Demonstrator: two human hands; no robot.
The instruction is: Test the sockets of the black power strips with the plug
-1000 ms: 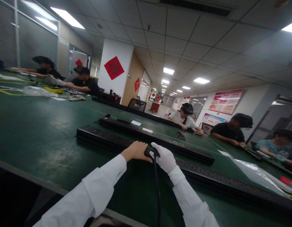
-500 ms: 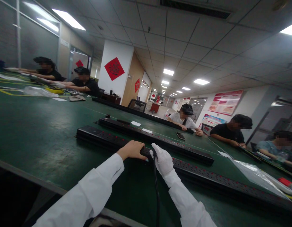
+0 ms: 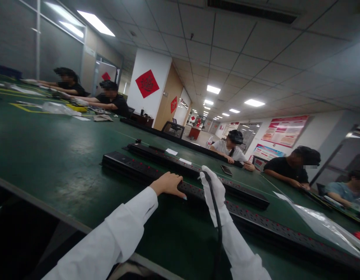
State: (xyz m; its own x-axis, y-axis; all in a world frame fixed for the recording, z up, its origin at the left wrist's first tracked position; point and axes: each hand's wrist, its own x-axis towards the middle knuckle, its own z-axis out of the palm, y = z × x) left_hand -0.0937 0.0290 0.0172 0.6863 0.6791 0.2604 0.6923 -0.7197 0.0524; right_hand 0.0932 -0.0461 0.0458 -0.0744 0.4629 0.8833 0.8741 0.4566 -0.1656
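Observation:
A long black power strip [image 3: 124,163] with rows of sockets and small red marks runs across the green table in front of me. My left hand [image 3: 168,184], bare, grips it near its middle, fingers over the top and thumb on the near side. Just above the strip, my right hand [image 3: 214,186] in a white glove is closed on a black cable [image 3: 217,217], which hangs down towards me. A small tip shows at the fingers, but I cannot make out what the cable ends in. Behind lies a second black power strip [image 3: 247,194], touched by neither hand.
White paper slips [image 3: 171,152] and a phone [image 3: 226,170] lie beyond the strips. A clear plastic bag [image 3: 322,223] is at the right, another plastic bag [image 3: 59,108] at far left. Several people sit around the table. The table's near edge [image 3: 81,225] crosses lower left.
My right hand has lifted off the strip and moved right and slightly up with the cable. My left hand stays on the strip. The view has shifted a little.

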